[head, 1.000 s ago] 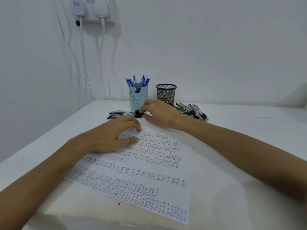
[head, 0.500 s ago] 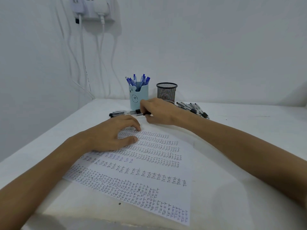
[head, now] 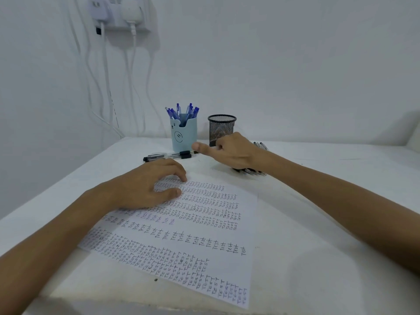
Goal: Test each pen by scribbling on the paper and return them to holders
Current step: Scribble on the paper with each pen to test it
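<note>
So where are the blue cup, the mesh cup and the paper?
blue cup (head: 184,136): head view, on its front wall by the face drawing.
mesh cup (head: 221,129): head view, on its mesh wall.
paper (head: 227,267): head view, on a bare patch near its right edge.

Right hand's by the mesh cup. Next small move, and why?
Probably lower the right hand and pinch one from the pen pile under it: no pen shows in its grip, the left hand steadies the paper, and no pens stick out of the mesh holder.
</note>
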### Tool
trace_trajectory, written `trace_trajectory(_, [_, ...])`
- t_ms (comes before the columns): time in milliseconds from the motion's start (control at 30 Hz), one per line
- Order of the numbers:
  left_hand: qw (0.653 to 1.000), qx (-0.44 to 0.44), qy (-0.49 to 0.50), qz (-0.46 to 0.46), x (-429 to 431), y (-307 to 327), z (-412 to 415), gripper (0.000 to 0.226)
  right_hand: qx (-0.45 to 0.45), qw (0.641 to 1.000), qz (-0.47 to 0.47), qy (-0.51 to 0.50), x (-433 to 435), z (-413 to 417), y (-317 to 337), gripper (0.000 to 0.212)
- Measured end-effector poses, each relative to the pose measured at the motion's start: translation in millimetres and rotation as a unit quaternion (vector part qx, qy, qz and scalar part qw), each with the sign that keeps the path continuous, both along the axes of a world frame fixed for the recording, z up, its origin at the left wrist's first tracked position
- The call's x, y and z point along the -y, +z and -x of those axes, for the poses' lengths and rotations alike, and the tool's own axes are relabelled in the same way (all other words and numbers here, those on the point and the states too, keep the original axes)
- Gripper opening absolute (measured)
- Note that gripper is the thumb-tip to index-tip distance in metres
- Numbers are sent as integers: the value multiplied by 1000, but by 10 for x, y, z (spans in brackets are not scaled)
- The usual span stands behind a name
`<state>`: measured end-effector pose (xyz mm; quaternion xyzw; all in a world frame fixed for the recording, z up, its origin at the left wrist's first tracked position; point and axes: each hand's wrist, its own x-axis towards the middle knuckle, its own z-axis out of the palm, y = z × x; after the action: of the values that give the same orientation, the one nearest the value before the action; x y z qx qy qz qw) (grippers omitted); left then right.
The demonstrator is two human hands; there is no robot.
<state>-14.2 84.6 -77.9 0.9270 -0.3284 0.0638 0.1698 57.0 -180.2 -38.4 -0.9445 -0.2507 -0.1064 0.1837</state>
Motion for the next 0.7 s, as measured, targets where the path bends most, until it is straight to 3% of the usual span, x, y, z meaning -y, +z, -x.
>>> trace_trajectory(133, [1000, 9, -10, -4, 62, 20, 64, 35, -20, 999, -28, 6, 53, 102, 23, 75])
trace_trajectory(233, [999, 7, -31, -12, 185, 43, 165, 41, -40, 991, -123, 36, 91, 190, -17, 76])
trace_trajectory(467, [996, -4, -80, -46, 479, 42, 328, 51, -171, 915, -357, 76, 179, 349, -228, 62])
trace_trajectory(567, [995, -5, -84, -47, 481, 47, 328, 53, -154, 913, -371, 67, 227, 395, -316, 64])
trace_trajectory(700, [996, -7, -79, -47, 476, 48, 328, 53, -211, 892, -392, 85, 311, 433, -358, 65])
